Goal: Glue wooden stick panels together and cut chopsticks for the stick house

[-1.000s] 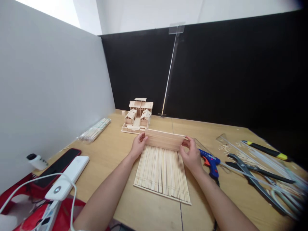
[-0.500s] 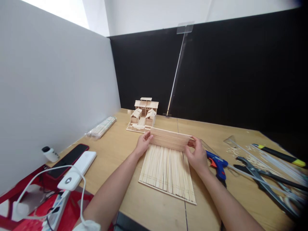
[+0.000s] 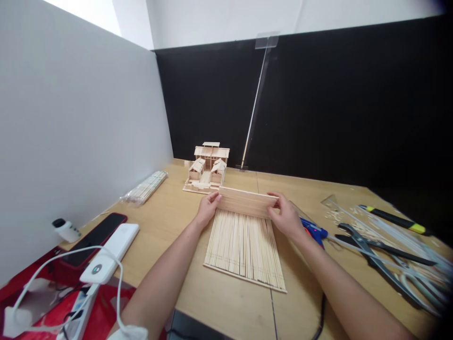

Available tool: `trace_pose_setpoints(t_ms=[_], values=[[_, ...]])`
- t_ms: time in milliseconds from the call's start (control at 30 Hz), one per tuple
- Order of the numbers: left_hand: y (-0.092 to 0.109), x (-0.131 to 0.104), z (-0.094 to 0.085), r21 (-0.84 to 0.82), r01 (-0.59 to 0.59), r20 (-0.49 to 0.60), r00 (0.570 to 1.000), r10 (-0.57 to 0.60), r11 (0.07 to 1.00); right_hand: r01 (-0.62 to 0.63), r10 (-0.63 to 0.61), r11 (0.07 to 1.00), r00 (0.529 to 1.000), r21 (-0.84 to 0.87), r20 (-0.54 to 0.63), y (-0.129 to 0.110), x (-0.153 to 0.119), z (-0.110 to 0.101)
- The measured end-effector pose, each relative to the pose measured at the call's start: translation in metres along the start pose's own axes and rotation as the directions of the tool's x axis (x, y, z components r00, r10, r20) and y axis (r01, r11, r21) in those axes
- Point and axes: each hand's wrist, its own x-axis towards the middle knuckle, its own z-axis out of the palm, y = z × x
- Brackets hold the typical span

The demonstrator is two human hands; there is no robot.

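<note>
A long panel of thin wooden sticks [image 3: 247, 203] stands upright across the far edge of a flat stick mat [image 3: 244, 248] on the table. At its left end, my left hand [image 3: 208, 208] pinches the panel between thumb and fingers. My right hand [image 3: 283, 215] grips the right end, its thumb on the near face and fingers behind. Whether the panel's lower edge is fixed to the mat, I cannot tell. Partly behind my right forearm lies a blue glue gun [image 3: 316, 231].
A small wooden house model [image 3: 207, 167] stands behind. Bagged sticks [image 3: 145, 188], a phone [image 3: 95, 238] and a white power bank [image 3: 109, 255] lie left. Pliers-like cutters [image 3: 378, 262], a yellow-black cutter knife [image 3: 394, 219], glue sticks and stick scraps lie right.
The view has shifted slightly. My right hand has changed its hold a little at the panel's right end, and my right forearm now covers more of the glue gun.
</note>
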Motion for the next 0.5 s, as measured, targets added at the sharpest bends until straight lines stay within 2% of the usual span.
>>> trace_pose_setpoints(t_ms=[67, 233, 400, 500], values=[[0.001, 0.000, 0.000, -0.002, 0.006, -0.010, 1.000, -0.006, 1.000, -0.011, 0.011, 1.000, 1.000, 0.017, 0.000, -0.001, 0.003, -0.002], [0.006, -0.003, 0.001, 0.005, 0.029, -0.045, 0.999, -0.029, 1.000, -0.055, 0.060, 0.973, 0.998, 0.222, -0.014, 0.004, 0.005, -0.004], [0.008, -0.003, 0.001, -0.008, 0.042, -0.043, 0.998, -0.043, 0.999, -0.104, 0.059, 0.927, 0.989, 0.361, 0.134, 0.014, -0.004, 0.003], [0.006, -0.003, 0.000, -0.004, 0.063, -0.048, 0.997, -0.063, 0.998, -0.136, 0.075, 0.903, 0.984, 0.408, 0.162, 0.017, -0.010, 0.008]])
